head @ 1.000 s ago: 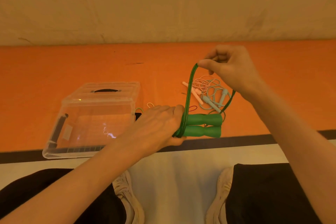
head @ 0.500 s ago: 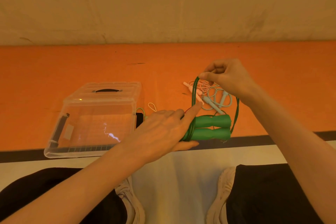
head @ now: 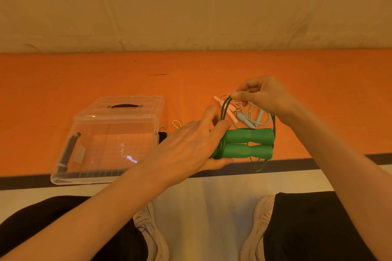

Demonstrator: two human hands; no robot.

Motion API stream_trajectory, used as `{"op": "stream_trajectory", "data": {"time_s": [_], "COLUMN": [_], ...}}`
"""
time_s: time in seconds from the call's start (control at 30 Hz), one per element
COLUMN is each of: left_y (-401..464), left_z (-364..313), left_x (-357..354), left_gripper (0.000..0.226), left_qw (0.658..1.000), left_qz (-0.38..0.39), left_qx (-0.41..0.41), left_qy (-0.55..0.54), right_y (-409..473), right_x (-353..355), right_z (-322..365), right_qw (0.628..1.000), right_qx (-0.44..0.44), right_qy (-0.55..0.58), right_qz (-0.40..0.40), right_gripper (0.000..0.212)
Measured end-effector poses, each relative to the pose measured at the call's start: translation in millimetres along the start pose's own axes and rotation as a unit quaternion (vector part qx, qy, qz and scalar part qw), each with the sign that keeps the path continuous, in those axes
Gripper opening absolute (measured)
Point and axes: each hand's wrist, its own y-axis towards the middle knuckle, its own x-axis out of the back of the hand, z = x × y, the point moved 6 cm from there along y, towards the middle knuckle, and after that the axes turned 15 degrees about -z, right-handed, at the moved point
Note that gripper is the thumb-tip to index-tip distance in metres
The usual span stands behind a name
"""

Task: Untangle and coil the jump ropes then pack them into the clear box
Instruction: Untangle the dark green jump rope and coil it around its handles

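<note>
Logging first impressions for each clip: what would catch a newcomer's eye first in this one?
The pair of thick green foam jump-rope handles at the front edge of the orange mat, side by side, held by the left hand, while the right hand pinches a loop of thin green rope above them. To the left lies the clear plastic box; behind the handles lies a tangle of pink and pale blue jump ropes.

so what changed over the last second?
The right hand, pinching the green cord, came down from a raised, stretched loop toward the handles, so the loop is shorter. The left hand loosened its grip: fingers lifted off, thumb under the handles. Box and the pink and blue ropes stayed put.
</note>
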Motion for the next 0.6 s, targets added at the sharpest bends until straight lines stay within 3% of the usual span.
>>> {"op": "stream_trajectory", "data": {"time_s": [0.3,0.6], "left_y": [-1.4,-0.9], "left_z": [-2.7,-4.9], "left_x": [0.5,1.3], "left_gripper": [0.058,0.059], "left_qw": [0.999,0.999], "left_qz": [0.007,0.023], "left_qx": [-0.036,-0.018], "left_qy": [-0.018,-0.028], "right_y": [1.4,1.0], "right_x": [-0.4,-5.2], "right_z": [-4.3,-7.3], "right_qw": [1.000,0.999], "right_qx": [-0.002,0.013], "right_qy": [0.000,-0.008], "right_qz": [0.018,0.046], "right_gripper": [0.017,0.017]}}
